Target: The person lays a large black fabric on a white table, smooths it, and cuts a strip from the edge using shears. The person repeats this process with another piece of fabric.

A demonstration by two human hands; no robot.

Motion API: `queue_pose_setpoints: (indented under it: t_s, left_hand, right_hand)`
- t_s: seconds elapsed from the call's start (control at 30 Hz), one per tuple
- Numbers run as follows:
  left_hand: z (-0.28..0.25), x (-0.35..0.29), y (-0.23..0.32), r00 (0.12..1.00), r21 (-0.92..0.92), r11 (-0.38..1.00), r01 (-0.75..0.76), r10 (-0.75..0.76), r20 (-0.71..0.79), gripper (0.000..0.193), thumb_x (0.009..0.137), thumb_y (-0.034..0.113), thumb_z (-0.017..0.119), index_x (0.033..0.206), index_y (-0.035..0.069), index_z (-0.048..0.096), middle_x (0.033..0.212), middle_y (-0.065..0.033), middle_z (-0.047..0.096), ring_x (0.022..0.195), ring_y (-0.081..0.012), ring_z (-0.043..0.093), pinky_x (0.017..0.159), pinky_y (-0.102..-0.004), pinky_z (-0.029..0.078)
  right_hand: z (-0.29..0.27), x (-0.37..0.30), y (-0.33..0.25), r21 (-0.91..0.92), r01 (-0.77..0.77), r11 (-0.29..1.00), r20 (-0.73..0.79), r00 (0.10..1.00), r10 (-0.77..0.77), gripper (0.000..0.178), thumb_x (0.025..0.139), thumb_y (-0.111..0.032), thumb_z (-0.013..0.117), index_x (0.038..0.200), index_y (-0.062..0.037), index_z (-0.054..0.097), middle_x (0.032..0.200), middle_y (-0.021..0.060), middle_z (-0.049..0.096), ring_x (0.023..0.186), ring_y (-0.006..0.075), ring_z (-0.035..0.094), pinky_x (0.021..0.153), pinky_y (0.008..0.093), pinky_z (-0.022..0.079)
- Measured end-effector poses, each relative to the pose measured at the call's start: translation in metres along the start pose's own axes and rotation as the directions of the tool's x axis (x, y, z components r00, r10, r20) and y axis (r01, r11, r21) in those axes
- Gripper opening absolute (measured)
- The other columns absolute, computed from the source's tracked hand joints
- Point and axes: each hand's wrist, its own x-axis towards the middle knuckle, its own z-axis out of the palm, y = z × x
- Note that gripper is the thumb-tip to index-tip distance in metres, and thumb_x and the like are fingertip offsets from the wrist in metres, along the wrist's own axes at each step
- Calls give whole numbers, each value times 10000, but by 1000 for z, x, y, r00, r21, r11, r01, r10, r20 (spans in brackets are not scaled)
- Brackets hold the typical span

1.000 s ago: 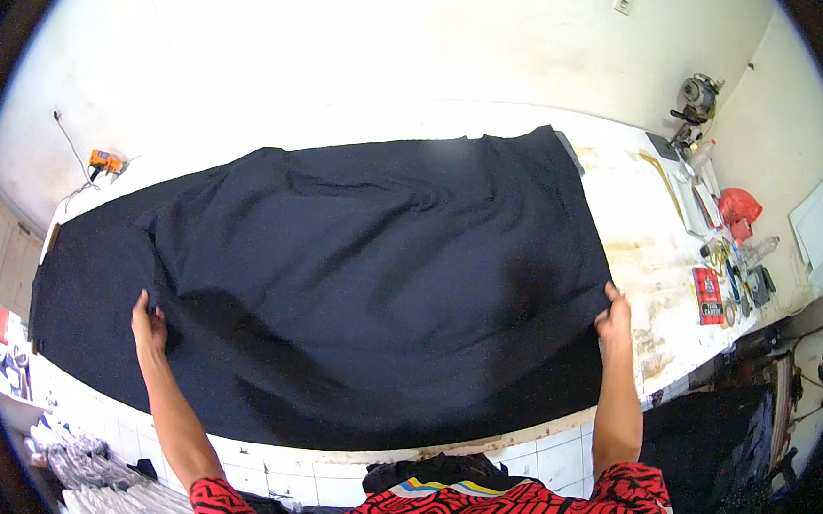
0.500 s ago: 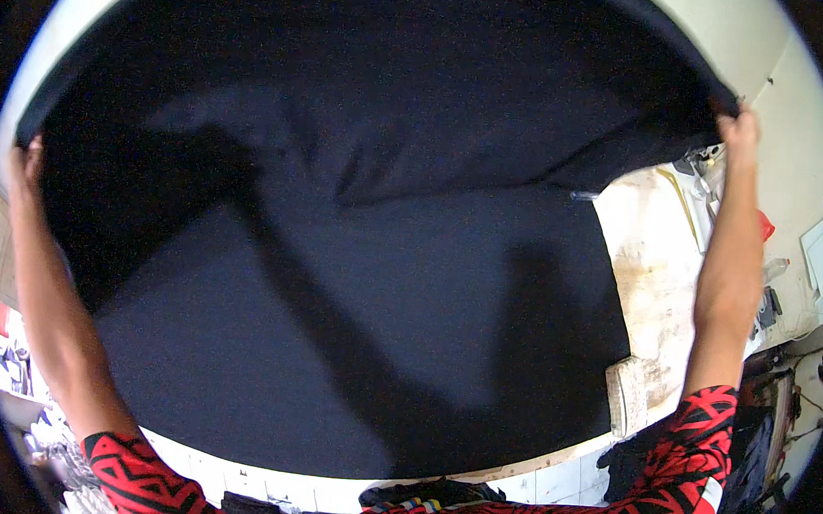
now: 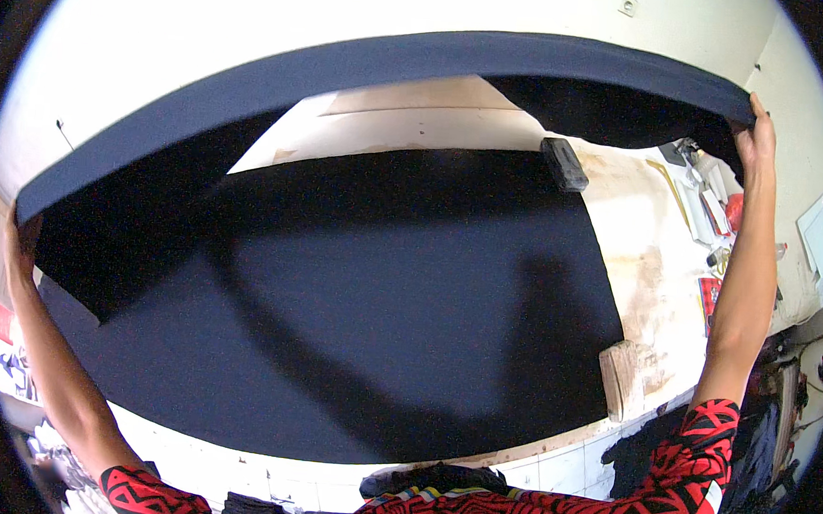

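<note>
A wide dark navy fabric [image 3: 499,53] is stretched in the air between my raised arms, its upper edge bowed upward. My left hand [image 3: 23,230] grips its left end, the fingers mostly behind the cloth. At the far right, my right hand [image 3: 756,137] pinches the other end, thumb up along the edge. Below lies a layer of dark fabric [image 3: 381,293], spread flat over the table, with shadows of my arms across it. The raised cloth hangs in dark folds at both sides, and the table's far part shows through the gap between them.
A dark block [image 3: 564,165] sits on the spread layer's far right corner, and a wooden block [image 3: 621,381] on its near right corner. Papers and small items [image 3: 702,204] crowd the bare right end of the table [image 3: 638,243]. A wall socket [image 3: 628,4] is on the back wall.
The raised fabric has come down from the top of the view and narrowed to a band, uncovering the wall, the table's far side and the dark block. My left hand has lowered.
</note>
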Motion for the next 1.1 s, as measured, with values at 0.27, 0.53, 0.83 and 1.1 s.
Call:
queue_pose_setpoints:
  t_s: [0.27,0.53,0.83,1.1]
  left_hand:
    - [-102,-138,-89,976,26,979,203,-200,-90,724,1072,579,655,1563,50,602,1573,-89,625,1449,-291,561,1214,-466,413]
    - [-178,-319,-238,889,-65,903,424,-429,-159,877,1052,580,710,1660,1,454,1659,-157,529,1468,-359,534,1252,-508,403]
    - [-209,-429,-409,614,-6,746,666,-553,-563,681,1049,485,772,1389,-97,674,1361,-164,730,1162,-308,712,1027,-474,591]
    - [13,-474,-400,528,589,110,800,338,-779,312,988,246,687,1198,32,773,1239,-172,776,1106,-384,745,924,-569,570]
  right_hand:
    - [-114,-203,41,82,-170,982,23,985,168,329,1137,-180,613,1350,58,694,1389,174,741,1272,280,697,1185,459,498]
    - [-215,-477,165,-100,-519,849,-299,829,472,483,1088,-286,716,1459,11,629,1433,157,706,1344,318,660,1197,528,487]
    - [-267,-581,280,-183,-847,499,-531,512,675,432,1145,-282,617,1447,19,546,1216,176,729,891,322,733,783,584,669]
    - [-294,-591,273,-310,-858,410,-543,513,664,376,1107,-206,624,1451,-58,596,1240,111,726,1011,310,748,687,493,651]
